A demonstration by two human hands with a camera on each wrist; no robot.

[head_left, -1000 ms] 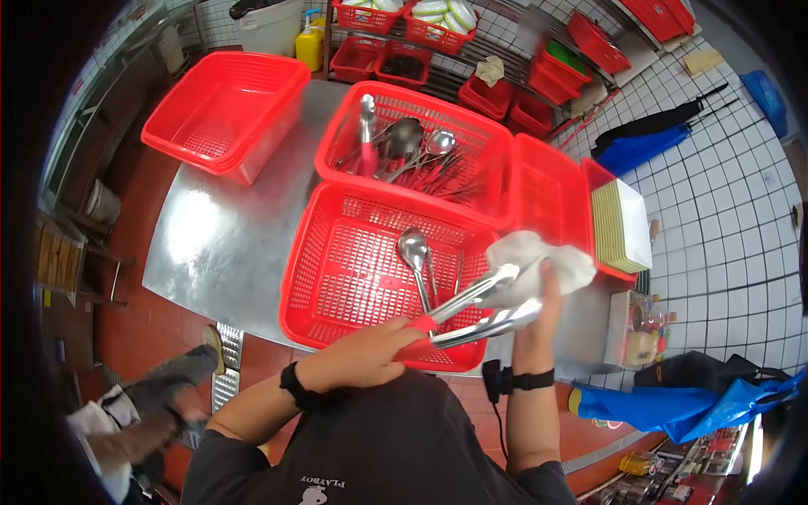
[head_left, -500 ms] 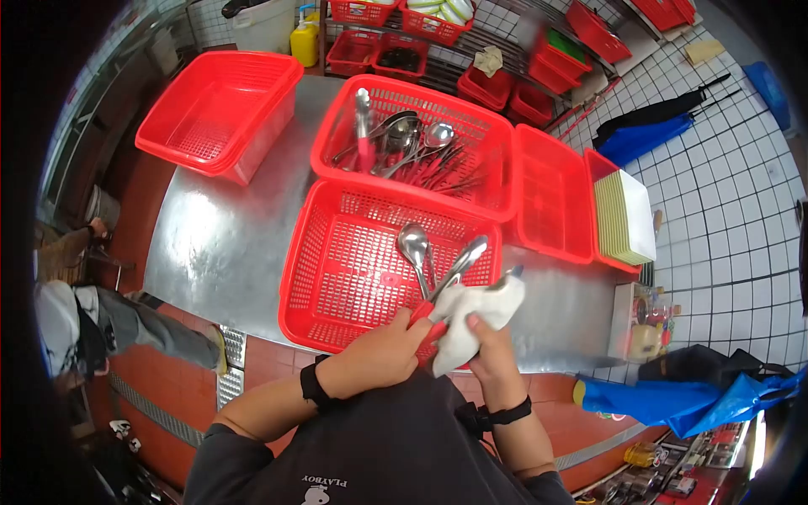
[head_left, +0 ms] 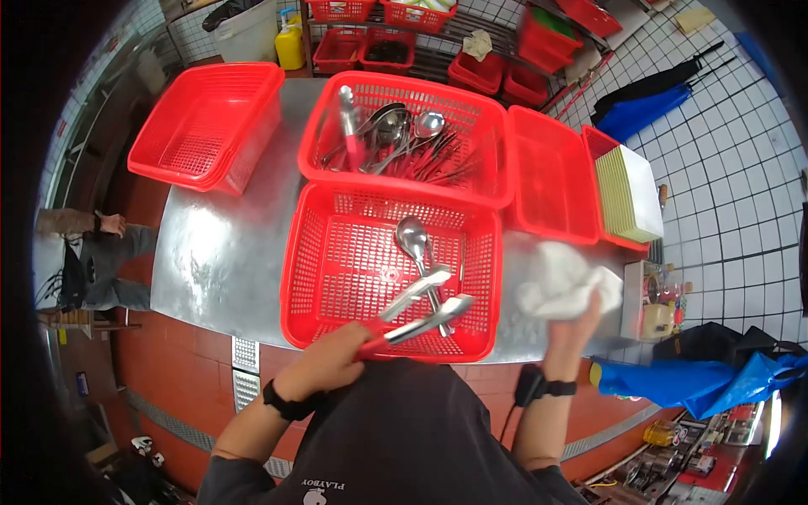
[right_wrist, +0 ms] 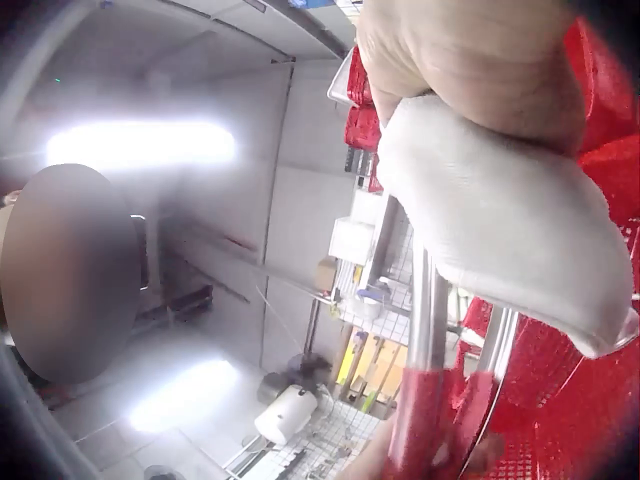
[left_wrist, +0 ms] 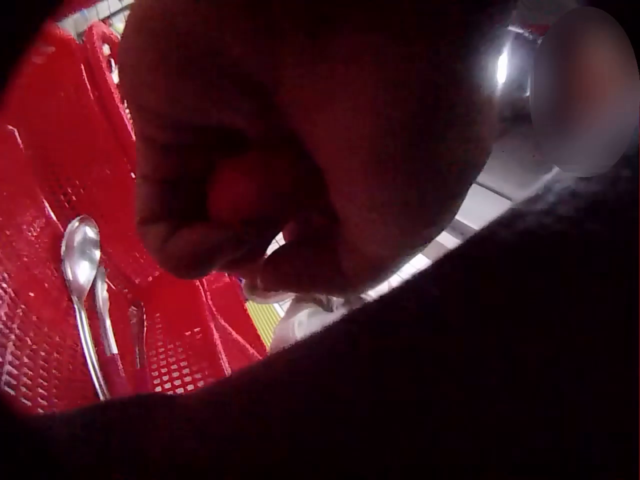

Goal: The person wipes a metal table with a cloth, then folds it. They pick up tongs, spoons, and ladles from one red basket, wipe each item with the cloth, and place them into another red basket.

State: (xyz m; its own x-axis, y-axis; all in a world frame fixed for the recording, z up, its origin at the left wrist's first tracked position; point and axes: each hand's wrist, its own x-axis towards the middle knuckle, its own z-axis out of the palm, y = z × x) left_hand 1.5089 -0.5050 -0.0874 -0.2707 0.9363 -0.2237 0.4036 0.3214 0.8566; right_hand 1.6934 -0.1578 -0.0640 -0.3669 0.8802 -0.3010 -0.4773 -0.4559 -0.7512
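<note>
My left hand grips a pair of metal tongs by the red handles; their arms are spread and lie over the front of the lower red basket. To the right, my right hand holds a bunched white cloth, blurred, apart from the tongs' tips. In the right wrist view the cloth overlaps the tongs' metal arms. A large metal spoon lies in the lower basket, beside thinner utensils. In the left wrist view my left hand is dark, its fingers curled.
Behind stands a red basket of red-handled utensils and ladles. Stacked red baskets sit left on the steel table. A red tray and a stack of pale green-edged trays stand right. Another person is at far left.
The white cloth met the tongs near the handles half a second ago; now it is away to the right. The tongs have spread and shifted left with my left hand.
</note>
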